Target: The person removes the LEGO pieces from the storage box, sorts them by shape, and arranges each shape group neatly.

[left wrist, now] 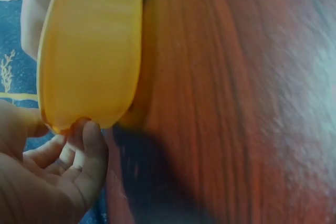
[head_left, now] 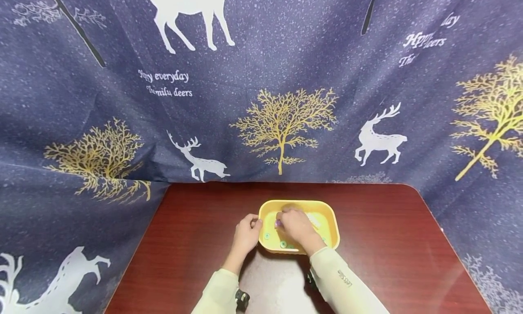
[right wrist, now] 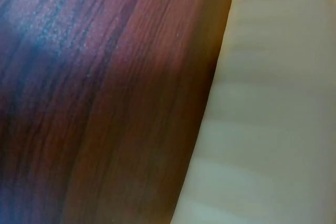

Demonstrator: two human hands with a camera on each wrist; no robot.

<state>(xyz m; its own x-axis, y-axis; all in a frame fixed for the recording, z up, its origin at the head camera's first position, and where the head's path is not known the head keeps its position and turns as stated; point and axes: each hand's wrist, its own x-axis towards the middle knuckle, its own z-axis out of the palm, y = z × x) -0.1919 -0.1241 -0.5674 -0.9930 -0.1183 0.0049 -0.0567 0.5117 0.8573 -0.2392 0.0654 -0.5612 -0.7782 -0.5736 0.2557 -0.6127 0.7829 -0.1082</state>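
Observation:
A yellow plastic tub (head_left: 337,234) stands on the table with its long side across. My left hand (head_left: 246,234) is at its left end; in the left wrist view, fingers and thumb (left wrist: 93,142) pinch the tub's edge (left wrist: 92,61). My right hand (head_left: 297,223) reaches down inside the tub with fingers curled, and a small purple piece (head_left: 278,223) shows at its fingertips. Several small green round pieces (head_left: 283,244) lie on the tub floor. A white piece (head_left: 313,220) is to the right of the right hand. The right wrist view misses the right hand.
The tub rests on a reddish-brown wooden table (head_left: 380,259) with a rounded far corner. Behind and at both sides hangs a dark blue cloth (head_left: 212,110) printed with deer and trees. In the right wrist view, a pale wall (right wrist: 273,108) fills the right side beside the wood.

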